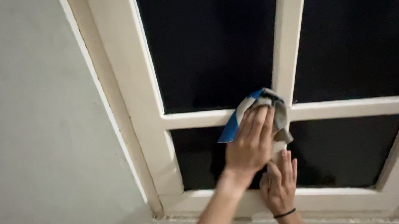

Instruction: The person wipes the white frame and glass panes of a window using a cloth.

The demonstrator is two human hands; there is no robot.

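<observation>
Pale grey wall fills the left side, and beside it stands a cream-painted window frame with dark panes behind its bars. A blue and grey cloth sits bunched at the spot where the upright bar meets the crossbar. The left hand lies flat over the lower part of the cloth, fingers stretched out and pressing it against the frame; its grip is a flat press, not a clenched fist, with the cloth poking out above and beside the fingertips. Just below it, the right hand, with a thin black band at the wrist, rests with released, spread fingers on the lower pane, holding nothing. The sill runs underneath both arms.
</observation>
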